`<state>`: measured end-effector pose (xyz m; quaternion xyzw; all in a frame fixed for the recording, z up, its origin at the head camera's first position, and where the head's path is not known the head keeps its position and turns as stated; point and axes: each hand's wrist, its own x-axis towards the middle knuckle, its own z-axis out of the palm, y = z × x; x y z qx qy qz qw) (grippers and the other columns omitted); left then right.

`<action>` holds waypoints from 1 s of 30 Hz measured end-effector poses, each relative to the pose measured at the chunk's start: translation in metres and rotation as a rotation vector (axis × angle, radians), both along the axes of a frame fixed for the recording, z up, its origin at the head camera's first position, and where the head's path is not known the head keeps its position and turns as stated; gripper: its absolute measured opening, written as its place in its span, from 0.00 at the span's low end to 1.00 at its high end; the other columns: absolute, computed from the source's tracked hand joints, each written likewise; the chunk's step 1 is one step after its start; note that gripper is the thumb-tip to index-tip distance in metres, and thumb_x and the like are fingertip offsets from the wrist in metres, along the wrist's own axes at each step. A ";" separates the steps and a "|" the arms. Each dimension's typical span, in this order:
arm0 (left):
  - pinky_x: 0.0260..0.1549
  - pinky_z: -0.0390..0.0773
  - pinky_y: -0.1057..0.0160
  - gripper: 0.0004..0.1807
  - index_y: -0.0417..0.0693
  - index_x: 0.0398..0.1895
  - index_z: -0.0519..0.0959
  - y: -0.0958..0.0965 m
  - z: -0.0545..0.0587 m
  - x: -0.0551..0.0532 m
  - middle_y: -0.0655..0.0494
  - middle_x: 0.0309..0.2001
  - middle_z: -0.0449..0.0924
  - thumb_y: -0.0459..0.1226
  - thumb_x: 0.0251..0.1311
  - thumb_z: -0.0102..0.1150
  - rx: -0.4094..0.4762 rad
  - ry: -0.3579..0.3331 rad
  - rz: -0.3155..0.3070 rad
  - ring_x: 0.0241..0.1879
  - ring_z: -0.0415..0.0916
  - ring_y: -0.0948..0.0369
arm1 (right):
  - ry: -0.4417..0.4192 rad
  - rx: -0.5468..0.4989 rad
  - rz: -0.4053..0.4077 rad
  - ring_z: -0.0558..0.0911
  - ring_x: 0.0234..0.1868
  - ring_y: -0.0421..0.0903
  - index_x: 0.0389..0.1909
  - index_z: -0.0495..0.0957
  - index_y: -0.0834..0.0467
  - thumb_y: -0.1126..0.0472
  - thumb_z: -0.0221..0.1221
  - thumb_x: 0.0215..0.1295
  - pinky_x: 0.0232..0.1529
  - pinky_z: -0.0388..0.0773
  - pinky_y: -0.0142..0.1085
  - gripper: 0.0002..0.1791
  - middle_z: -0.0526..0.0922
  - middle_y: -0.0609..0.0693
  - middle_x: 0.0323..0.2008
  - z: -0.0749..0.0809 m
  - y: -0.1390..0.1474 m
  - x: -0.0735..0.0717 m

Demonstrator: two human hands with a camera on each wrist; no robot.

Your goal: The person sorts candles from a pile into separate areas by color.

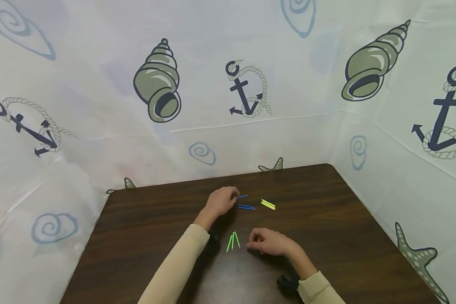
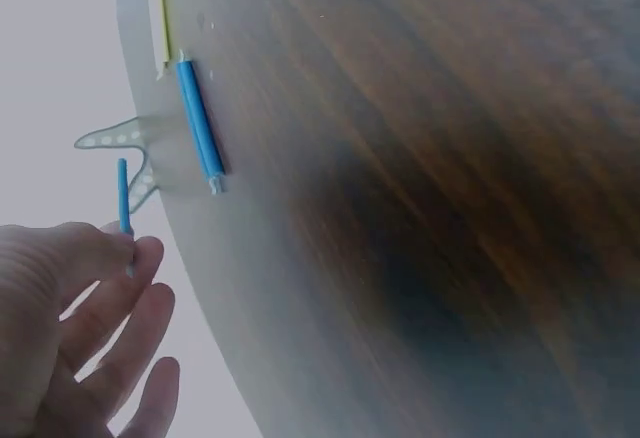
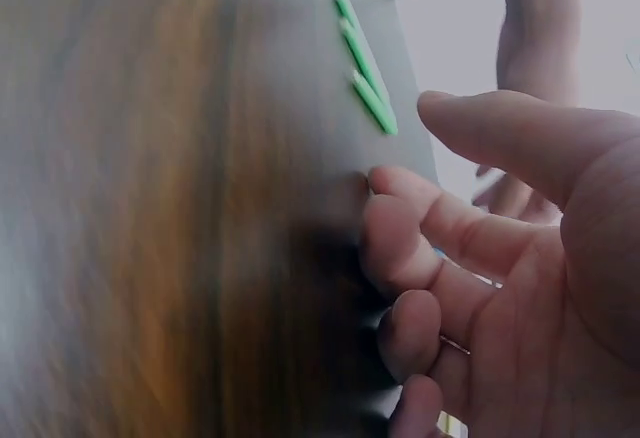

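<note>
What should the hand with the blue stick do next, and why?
Probably the left hand should lower its pinched blue stick beside the other blue sticks: those lie close by, and the yellow sticks and green sticks also lie grouped by colour.

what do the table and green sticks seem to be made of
Table: wood or wood-look laminate, with streaky dark grain; the pale glare suggests a satin finish. Green sticks: probably plastic, going by their smooth bright surface, though painted wood is possible.
</note>
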<state>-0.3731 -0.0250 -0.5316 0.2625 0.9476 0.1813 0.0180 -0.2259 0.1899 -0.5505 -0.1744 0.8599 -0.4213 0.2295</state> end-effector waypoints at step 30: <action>0.56 0.80 0.46 0.09 0.48 0.53 0.84 0.015 -0.015 -0.010 0.50 0.51 0.80 0.39 0.78 0.59 0.069 -0.241 -0.113 0.50 0.78 0.55 | 0.029 0.119 -0.126 0.77 0.22 0.41 0.33 0.81 0.46 0.40 0.65 0.73 0.24 0.70 0.38 0.15 0.81 0.42 0.23 -0.001 -0.032 0.005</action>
